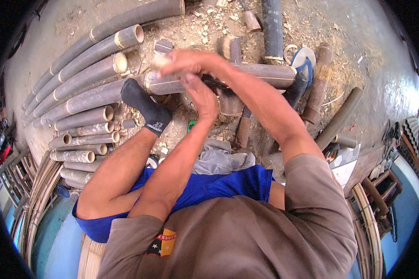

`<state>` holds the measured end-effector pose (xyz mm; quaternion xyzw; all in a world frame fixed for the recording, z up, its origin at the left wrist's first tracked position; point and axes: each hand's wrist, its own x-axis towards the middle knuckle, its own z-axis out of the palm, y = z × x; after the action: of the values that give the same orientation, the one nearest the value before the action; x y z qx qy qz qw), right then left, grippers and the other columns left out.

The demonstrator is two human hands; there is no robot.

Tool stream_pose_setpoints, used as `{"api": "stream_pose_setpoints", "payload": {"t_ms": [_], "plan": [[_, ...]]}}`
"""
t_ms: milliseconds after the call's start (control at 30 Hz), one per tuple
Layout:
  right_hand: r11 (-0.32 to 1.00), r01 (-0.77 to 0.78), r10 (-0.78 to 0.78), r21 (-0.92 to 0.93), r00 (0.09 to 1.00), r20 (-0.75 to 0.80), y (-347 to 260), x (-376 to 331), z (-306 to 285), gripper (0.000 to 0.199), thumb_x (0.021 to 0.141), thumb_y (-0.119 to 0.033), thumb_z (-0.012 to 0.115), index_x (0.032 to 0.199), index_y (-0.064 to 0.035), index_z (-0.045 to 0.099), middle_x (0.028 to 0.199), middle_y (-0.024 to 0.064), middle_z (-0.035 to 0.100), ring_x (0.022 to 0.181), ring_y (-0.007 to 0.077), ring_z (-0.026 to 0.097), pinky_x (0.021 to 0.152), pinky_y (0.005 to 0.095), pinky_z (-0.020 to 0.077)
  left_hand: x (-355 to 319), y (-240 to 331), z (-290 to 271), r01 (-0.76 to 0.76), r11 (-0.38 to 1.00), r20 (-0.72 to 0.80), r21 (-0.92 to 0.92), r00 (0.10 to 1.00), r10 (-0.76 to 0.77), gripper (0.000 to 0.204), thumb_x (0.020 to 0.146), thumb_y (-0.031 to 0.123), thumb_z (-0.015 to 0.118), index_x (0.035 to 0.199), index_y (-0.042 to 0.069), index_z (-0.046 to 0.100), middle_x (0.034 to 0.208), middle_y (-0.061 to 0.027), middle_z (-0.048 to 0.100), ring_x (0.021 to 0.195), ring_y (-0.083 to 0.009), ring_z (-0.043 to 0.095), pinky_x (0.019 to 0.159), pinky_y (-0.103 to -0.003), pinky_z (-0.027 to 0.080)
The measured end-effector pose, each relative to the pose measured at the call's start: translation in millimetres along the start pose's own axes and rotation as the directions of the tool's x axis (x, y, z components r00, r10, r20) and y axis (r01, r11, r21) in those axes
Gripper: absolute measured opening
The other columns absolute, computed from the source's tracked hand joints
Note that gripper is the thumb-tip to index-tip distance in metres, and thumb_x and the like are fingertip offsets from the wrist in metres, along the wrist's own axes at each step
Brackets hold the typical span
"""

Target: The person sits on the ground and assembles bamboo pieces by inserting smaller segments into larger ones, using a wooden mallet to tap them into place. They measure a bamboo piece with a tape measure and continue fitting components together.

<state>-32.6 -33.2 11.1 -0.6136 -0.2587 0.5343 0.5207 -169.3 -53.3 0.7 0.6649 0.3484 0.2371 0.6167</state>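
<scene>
A long dark bamboo pole (pixel 260 76) lies crosswise in front of me, with pale rings at its joints. My right hand (pixel 186 63) is above it, blurred by motion, its fingers curled round a pale thing (pixel 160 62) whose kind I cannot make out. Just below, my left hand (pixel 201 95) reaches up to the pole. Its fingertips are smeared and partly covered by the right hand, so their grip is unclear. My left foot in a black sock (pixel 146 107) rests against the pole; the other dark sock (pixel 297 88) is by its right end.
Several bamboo poles (pixel 93 67) lie side by side at the left, above shorter bamboo pieces (pixel 86 128). Wood chips (pixel 205 28) cover the floor. A blue-strapped sandal (pixel 305 60), a black tube (pixel 272 28) and a brown bamboo piece (pixel 319 83) lie right. Grey cloth (pixel 223 158) lies below.
</scene>
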Motion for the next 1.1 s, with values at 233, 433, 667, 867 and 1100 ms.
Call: {"api": "stream_pose_setpoints", "payload": {"t_ms": [233,433,667,867,1100], "plan": [[0.981,-0.171,0.067,-0.096,0.752,-0.655,-11.0,-28.3,-63.1,0.053,0.089,-0.054,0.071,0.095,-0.0013,0.07,0.08,0.0067,0.067,0.071,0.0166,0.061,0.063,0.0367,0.0484,47.9,20.8,31.2,0.096,0.994,0.42,0.047,0.901,-0.107,0.061,0.112,0.05,0.028,0.13,-0.004,0.052,0.117,-0.0213,0.059,0.106,-0.0253,0.057,0.096,-0.042,0.046],[0.993,-0.102,0.068,0.052,0.158,-0.985,56.8,-78.7,-103.8,0.048,0.093,-0.042,0.07,0.101,0.0052,0.068,0.088,0.016,0.069,0.082,0.0284,0.066,0.076,0.0408,0.0521,69.1,27.4,82.7,0.159,0.959,0.827,0.234,0.486,-0.282,0.06,0.111,0.045,0.02,0.115,-0.001,0.058,0.098,-0.0139,0.063,0.086,-0.0214,0.056,0.082,-0.038,0.048],[0.843,0.405,0.469,0.354,-0.233,-0.852,25.1,-148.4,-27.9,0.047,0.099,-0.039,0.068,0.11,0.006,0.061,0.088,0.0102,0.064,0.077,0.0222,0.06,0.071,0.0399,0.0515,57.8,-9.6,93.2,-0.234,0.972,0.995,0.023,0.103,0.001,0.064,0.111,0.052,0.034,0.137,-0.002,0.057,0.127,-0.0196,0.067,0.116,-0.0297,0.062,0.108,-0.041,0.044],[0.864,0.467,0.345,0.186,-0.283,-0.895,31.7,-132.6,-9.5,0.05,0.103,-0.043,0.063,0.113,0.0055,0.058,0.097,0.0106,0.063,0.085,0.0194,0.06,0.072,0.0381,0.0507,70.0,2.2,86.5,-0.247,0.969,0.986,-0.001,0.159,0.042,0.069,0.107,0.059,0.04,0.119,-0.005,0.063,0.109,-0.0229,0.069,0.101,-0.0352,0.065,0.094,-0.044,0.05],[0.966,-0.052,-0.257,-0.252,-0.124,-0.958,31.8,-150.5,-83.0,0.063,0.095,-0.054,0.067,0.122,0.0015,0.064,0.114,0.0209,0.066,0.107,0.0345,0.062,0.098,0.0447,0.0481,124.3,88.6,73.2,-0.248,0.92,0.722,0.303,0.69,-0.052,0.083,0.1,0.073,0.037,0.114,-0.002,0.068,0.099,-0.0229,0.073,0.097,-0.0334,0.068,0.085,-0.045,0.05]]}}
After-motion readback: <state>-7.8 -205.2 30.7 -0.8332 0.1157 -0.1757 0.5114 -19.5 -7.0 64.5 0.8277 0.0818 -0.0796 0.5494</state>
